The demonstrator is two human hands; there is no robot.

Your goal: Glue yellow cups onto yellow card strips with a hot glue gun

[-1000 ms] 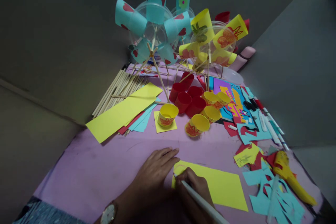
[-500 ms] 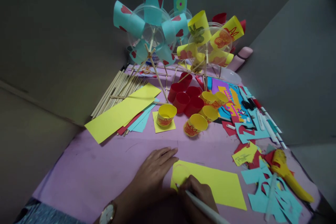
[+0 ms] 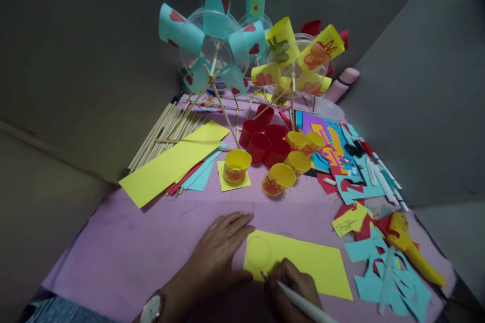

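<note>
A yellow paper strip (image 3: pixel 314 265) lies on the pink tabletop in front of me. Near its left end a thin circle outline is drawn. My left hand (image 3: pixel 217 250) rests flat with fingers stretched out, the fingertips at the strip's left edge. My right hand (image 3: pixel 293 285) is closed around a white marker (image 3: pixel 303 305), its tip at the strip's lower edge just below the circle. Beyond the strip stand a yellow paper cup (image 3: pixel 237 165) on a small yellow square (image 3: pixel 223 185) and several other yellow cups (image 3: pixel 279 179).
Red paper cups (image 3: pixel 259 147) cluster farther back, before blue and yellow paper wheels (image 3: pixel 214 25) on stick stands. Wooden sticks (image 3: pixel 151 136) and a long yellow strip (image 3: pixel 151 184) lie left. A yellow glue gun (image 3: pixel 417 257), blue scraps (image 3: pixel 364 250) and markers (image 3: pixel 382 181) lie right.
The circle outline now shows whole. My right hand and the marker have moved a little right and down, the tip leaving the circle's lower left. My left hand stays at the strip's edge.
</note>
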